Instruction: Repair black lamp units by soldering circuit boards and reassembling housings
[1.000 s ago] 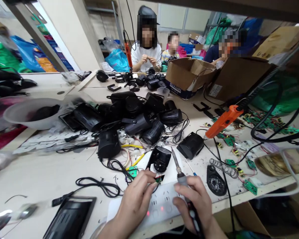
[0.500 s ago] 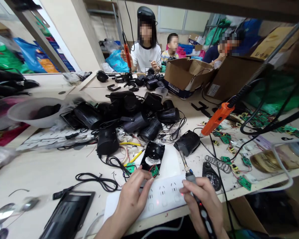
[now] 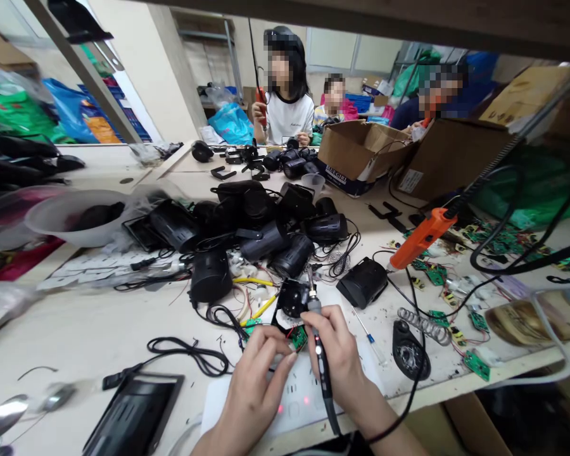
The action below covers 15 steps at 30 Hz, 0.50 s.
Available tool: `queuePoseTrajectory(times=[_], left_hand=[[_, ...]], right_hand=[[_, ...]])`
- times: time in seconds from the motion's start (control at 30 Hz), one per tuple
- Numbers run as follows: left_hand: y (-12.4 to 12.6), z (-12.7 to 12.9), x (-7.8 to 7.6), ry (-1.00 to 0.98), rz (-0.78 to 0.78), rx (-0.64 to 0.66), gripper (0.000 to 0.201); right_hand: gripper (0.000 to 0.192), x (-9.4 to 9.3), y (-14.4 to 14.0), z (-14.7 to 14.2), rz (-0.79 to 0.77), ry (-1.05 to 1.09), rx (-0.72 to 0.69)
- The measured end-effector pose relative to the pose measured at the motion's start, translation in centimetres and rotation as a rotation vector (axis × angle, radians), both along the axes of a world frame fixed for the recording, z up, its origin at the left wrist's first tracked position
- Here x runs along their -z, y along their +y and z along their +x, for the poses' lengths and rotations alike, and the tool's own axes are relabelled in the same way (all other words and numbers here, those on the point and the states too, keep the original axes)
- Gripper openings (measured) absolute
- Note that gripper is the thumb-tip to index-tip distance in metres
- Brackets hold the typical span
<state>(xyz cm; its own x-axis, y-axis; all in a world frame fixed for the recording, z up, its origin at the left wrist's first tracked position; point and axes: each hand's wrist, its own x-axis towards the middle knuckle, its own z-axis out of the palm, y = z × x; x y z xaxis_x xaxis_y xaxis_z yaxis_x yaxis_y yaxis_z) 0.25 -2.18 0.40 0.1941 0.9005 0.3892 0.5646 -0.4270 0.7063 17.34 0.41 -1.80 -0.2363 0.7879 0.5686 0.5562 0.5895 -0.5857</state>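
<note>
Circuit board (image 3: 299, 339) at near end of open housing (image 3: 281, 309), wired but seemingly unfinished, with soldering iron (image 3: 323, 370) clasped in right hand (image 3: 338, 345), left hand (image 3: 253, 383) nearly pinched, any hold unclear.

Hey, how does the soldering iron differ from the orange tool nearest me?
The soldering iron is mostly black and grey, while the orange tool is bright orange. The soldering iron is in the right hand; no hand holds the orange tool. The soldering iron's tip points up in the view, the orange tool's down and left. Both are long and narrow.
</note>
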Motion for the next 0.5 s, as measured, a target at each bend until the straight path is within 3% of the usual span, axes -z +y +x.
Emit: queuePoseTrajectory(times=[0.13,0.5], left_hand=[[0.2,-0.1,-0.2,-0.068,0.046,-0.053,0.01],[0.5,0.8,0.2,-0.071,-0.021,0.009,0.012]], right_hand=[[0.037,0.1,-0.4,-0.3,-0.009,0.045,-0.012],[0.039,0.6,-1.1,-0.1,0.037,0.074,0.006]])
